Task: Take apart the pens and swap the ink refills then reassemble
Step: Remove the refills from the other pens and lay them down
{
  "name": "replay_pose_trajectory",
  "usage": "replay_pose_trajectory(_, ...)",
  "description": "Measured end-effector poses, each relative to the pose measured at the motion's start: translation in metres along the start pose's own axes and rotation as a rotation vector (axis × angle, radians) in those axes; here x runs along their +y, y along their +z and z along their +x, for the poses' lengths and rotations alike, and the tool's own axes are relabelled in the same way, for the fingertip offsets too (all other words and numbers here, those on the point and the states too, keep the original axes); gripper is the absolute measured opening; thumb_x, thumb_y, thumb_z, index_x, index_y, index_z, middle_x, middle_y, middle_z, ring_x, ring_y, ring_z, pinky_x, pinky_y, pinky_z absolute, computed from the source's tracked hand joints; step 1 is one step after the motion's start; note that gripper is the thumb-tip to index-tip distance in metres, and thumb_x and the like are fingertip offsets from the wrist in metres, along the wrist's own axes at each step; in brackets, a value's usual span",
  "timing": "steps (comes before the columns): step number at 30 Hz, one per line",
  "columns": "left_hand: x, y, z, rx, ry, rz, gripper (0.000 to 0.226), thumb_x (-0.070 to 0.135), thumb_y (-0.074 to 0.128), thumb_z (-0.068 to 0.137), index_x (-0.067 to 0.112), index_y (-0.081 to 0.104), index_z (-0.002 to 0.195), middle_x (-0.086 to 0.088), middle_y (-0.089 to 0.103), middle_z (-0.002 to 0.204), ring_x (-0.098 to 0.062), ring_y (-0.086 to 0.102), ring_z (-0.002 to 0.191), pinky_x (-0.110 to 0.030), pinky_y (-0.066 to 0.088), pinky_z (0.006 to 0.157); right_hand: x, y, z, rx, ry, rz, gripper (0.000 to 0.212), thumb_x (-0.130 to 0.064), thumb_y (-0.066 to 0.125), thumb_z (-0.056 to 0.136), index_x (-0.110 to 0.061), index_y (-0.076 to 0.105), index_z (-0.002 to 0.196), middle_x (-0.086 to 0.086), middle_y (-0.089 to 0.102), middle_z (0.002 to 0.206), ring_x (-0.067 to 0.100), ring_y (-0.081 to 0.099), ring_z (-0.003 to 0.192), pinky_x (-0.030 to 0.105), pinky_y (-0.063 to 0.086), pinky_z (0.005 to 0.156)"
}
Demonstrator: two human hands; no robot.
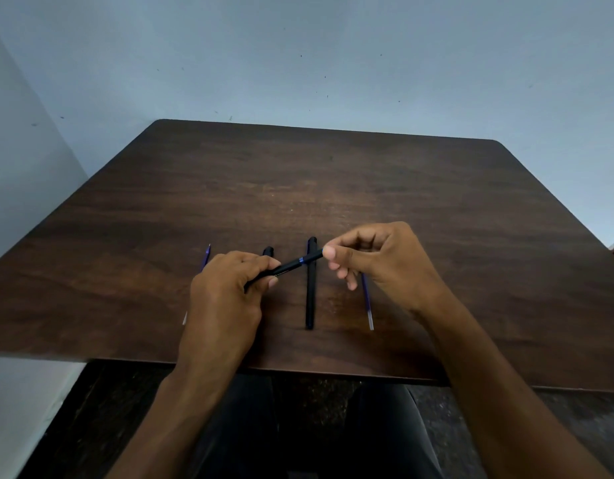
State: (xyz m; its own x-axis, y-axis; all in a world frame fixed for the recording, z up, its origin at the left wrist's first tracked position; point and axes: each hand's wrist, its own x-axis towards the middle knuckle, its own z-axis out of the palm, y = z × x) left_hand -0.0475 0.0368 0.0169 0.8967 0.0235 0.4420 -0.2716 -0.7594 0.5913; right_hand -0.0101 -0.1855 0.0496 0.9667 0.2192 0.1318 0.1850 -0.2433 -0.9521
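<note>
The person is working on one black pen barrel (pixel 291 265), holding it slantwise just above the bench (pixel 437 209): the left hand (pixel 226 288) is gripping its lower end with curled fingers, while the right hand (pixel 374 261) is pinching the upper end, just past a blue ring, between thumb and fingertips. The step in hand is probably the screwing or unscrewing of the tip section, though which way it is turning cannot be told. Both refills are lying out on the bench: one blue ink refill (pixel 367 302) is resting under the right hand, and another refill (pixel 205 259) is showing partly behind the left hand. A second black barrel (pixel 310 292) is lying between the hands, and a short black piece (pixel 268 251), perhaps a cap, is lying beside it. Next, the move is calling for a steady twist with the barrel kept from rolling.
</note>
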Motion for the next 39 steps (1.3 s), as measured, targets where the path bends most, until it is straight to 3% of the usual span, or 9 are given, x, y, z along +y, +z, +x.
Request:
replay_pose_trajectory(7, 0.004, 0.0, -0.002, -0.02, 0.023, 0.03, 0.025, 0.013, 0.078, 0.082, 0.024, 0.078, 0.105, 0.012, 0.07, 0.099, -0.008, 0.062, 0.095, -0.002, 0.035, 0.085, 0.0, 0.008, 0.004, 0.053, -0.107, -0.353, 0.041, -0.037, 0.062, 0.098, -0.018, 0.065, 0.061, -0.003, 0.065, 0.057, 0.012, 0.057, 0.05, 0.013, 0.044, 0.054)
replay_pose_trajectory(11, 0.004, 0.001, -0.003, -0.009, 0.002, 0.014, 0.028, 0.008, 0.079, 0.08, 0.02, 0.078, 0.105, 0.01, 0.071, 0.098, -0.012, 0.064, 0.095, -0.01, 0.037, 0.086, 0.0, 0.01, 0.004, 0.072, -0.079, -0.349, 0.053, -0.051, 0.054, 0.098, -0.018, 0.065, 0.058, -0.007, 0.059, 0.048, 0.002, 0.05, 0.043, 0.012, 0.044, 0.053)
replay_pose_trajectory(16, 0.0, 0.0, -0.003, 0.004, -0.003, 0.013, 0.027, 0.008, 0.079, 0.081, 0.02, 0.079, 0.105, 0.007, 0.073, 0.099, -0.014, 0.066, 0.096, -0.023, 0.046, 0.087, -0.002, 0.002, -0.001, -0.007, 0.012, -0.111, 0.017, -0.034, 0.074, 0.089, -0.018, 0.073, 0.095, 0.0, 0.073, 0.081, 0.006, 0.065, 0.064, 0.02, 0.05, 0.057)
replay_pose_trajectory(19, 0.001, 0.001, -0.003, 0.008, 0.003, 0.02, 0.027, 0.008, 0.079, 0.081, 0.019, 0.079, 0.105, 0.006, 0.073, 0.099, -0.016, 0.066, 0.096, -0.03, 0.05, 0.087, -0.002, 0.0, -0.001, -0.025, -0.009, -0.119, 0.005, -0.019, 0.075, 0.09, -0.016, 0.074, 0.094, -0.003, 0.072, 0.081, 0.001, 0.063, 0.064, 0.016, 0.049, 0.057)
replay_pose_trajectory(22, 0.002, 0.001, -0.003, 0.006, -0.004, 0.018, 0.027, 0.008, 0.079, 0.081, 0.019, 0.078, 0.106, 0.007, 0.072, 0.099, -0.014, 0.065, 0.096, -0.02, 0.045, 0.087, -0.004, 0.002, -0.002, -0.007, -0.034, -0.192, 0.002, -0.02, 0.072, 0.092, -0.018, 0.072, 0.091, -0.003, 0.071, 0.081, 0.0, 0.062, 0.064, 0.015, 0.051, 0.056)
replay_pose_trajectory(26, 0.005, 0.002, -0.003, 0.004, 0.005, 0.02, 0.027, 0.007, 0.079, 0.081, 0.018, 0.078, 0.105, 0.008, 0.072, 0.099, -0.012, 0.064, 0.095, -0.01, 0.037, 0.086, -0.004, 0.007, -0.002, -0.005, -0.082, -0.302, 0.021, -0.027, 0.062, 0.099, -0.02, 0.063, 0.079, -0.002, 0.062, 0.072, 0.012, 0.056, 0.064, 0.032, 0.051, 0.064)
replay_pose_trajectory(32, 0.008, 0.0, -0.002, -0.016, 0.02, 0.02, 0.026, 0.007, 0.078, 0.082, 0.018, 0.078, 0.106, 0.006, 0.073, 0.101, -0.014, 0.064, 0.097, -0.016, 0.041, 0.087, 0.001, 0.013, 0.0, 0.054, -0.101, -0.338, 0.055, -0.046, 0.05, 0.102, -0.006, 0.06, 0.064, 0.007, 0.06, 0.058, 0.017, 0.052, 0.05, 0.022, 0.045, 0.057)
replay_pose_trajectory(35, 0.008, -0.001, -0.001, -0.012, 0.009, 0.019, 0.026, 0.005, 0.078, 0.081, 0.016, 0.079, 0.105, 0.004, 0.074, 0.099, -0.016, 0.065, 0.095, -0.011, 0.039, 0.086, 0.003, 0.009, 0.0, 0.055, -0.075, -0.252, 0.037, -0.05, 0.061, 0.094, -0.017, 0.071, 0.079, 0.004, 0.07, 0.072, 0.018, 0.063, 0.061, 0.024, 0.051, 0.059)
replay_pose_trajectory(39, 0.008, -0.002, -0.001, -0.004, 0.002, 0.023, 0.026, 0.003, 0.078, 0.081, 0.015, 0.079, 0.104, 0.003, 0.074, 0.098, -0.017, 0.065, 0.095, -0.002, 0.033, 0.086, 0.004, 0.003, -0.001, -0.026, -0.06, -0.025, 0.009, -0.014, 0.075, 0.09, -0.014, 0.073, 0.099, -0.005, 0.071, 0.078, 0.003, 0.063, 0.063, 0.026, 0.051, 0.057)
